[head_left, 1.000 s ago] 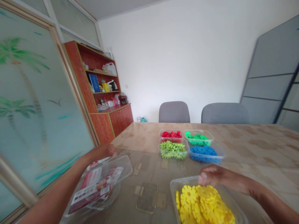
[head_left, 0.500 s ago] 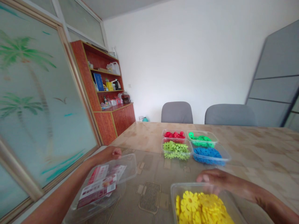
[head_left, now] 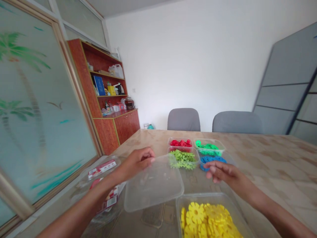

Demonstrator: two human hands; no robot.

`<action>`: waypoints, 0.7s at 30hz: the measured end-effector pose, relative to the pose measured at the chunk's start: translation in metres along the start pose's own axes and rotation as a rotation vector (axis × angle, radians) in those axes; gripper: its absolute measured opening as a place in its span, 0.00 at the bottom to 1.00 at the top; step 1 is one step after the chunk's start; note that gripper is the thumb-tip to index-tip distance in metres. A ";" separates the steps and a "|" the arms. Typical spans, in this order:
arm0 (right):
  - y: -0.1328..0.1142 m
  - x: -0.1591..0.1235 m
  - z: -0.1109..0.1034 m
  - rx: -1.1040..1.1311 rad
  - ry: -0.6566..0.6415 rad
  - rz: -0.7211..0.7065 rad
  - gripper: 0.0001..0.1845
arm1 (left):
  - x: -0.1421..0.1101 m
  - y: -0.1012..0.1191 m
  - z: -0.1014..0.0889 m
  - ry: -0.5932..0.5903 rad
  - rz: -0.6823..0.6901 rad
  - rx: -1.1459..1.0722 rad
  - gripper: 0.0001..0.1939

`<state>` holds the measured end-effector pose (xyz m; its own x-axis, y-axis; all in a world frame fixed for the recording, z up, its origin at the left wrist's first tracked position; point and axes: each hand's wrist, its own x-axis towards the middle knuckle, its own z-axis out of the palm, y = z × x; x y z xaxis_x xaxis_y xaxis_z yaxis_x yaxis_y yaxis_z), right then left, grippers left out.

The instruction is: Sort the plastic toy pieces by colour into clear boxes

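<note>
My left hand (head_left: 140, 162) pinches the upper edge of a clear plastic lid (head_left: 155, 186), which is held tilted over the table. My right hand (head_left: 221, 172) hovers with fingers half spread and nothing in them, in front of the tub of blue pieces (head_left: 213, 160). Below it, closest to me, stands an uncovered clear tub (head_left: 180, 198) full of yellow flower-shaped plastic pieces (head_left: 209, 219). Partly behind the lid is a tub of light green pieces (head_left: 183, 158). Red pieces (head_left: 182, 143) and green pieces (head_left: 210, 148) fill two tubs farther back.
Left of the lid, under my left forearm, lie clear lids or packaging with red-and-white labels (head_left: 102, 168). Two grey chairs (head_left: 183, 119) stand beyond the far table edge (head_left: 151, 134). A wooden shelf cabinet (head_left: 104, 127) is at the back left, beside a frosted glass door (head_left: 49, 109).
My left hand has brought the lid from the pile at left toward the middle. The right hand has lifted off the yellow tub's rim and moved away from me. The view has shifted slightly.
</note>
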<state>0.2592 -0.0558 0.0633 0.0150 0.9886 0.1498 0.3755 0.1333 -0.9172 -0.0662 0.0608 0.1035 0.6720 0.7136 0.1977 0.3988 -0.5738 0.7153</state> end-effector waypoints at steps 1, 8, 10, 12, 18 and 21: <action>-0.008 -0.004 0.006 -0.009 -0.003 -0.007 0.31 | 0.002 0.009 0.013 -0.005 0.010 -0.033 0.09; -0.019 -0.017 0.025 -0.133 -0.052 -0.098 0.21 | 0.016 0.049 0.098 -0.116 0.123 -0.173 0.05; -0.010 -0.019 0.019 -0.173 -0.041 -0.095 0.20 | 0.017 0.050 0.110 -0.111 0.169 -0.155 0.08; 0.001 -0.023 0.010 -0.206 -0.008 -0.067 0.21 | 0.015 0.045 0.115 -0.074 0.187 -0.103 0.10; 0.034 -0.040 0.006 -0.244 0.121 -0.051 0.21 | -0.015 0.018 0.118 0.018 -0.008 -0.051 0.14; 0.045 -0.041 0.012 -0.214 0.187 -0.040 0.22 | -0.028 0.008 0.125 -0.022 -0.130 -0.224 0.12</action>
<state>0.2641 -0.0893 0.0118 0.1596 0.9501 0.2680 0.5658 0.1345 -0.8135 -0.0038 -0.0136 0.0197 0.6383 0.7654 0.0819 0.3362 -0.3729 0.8648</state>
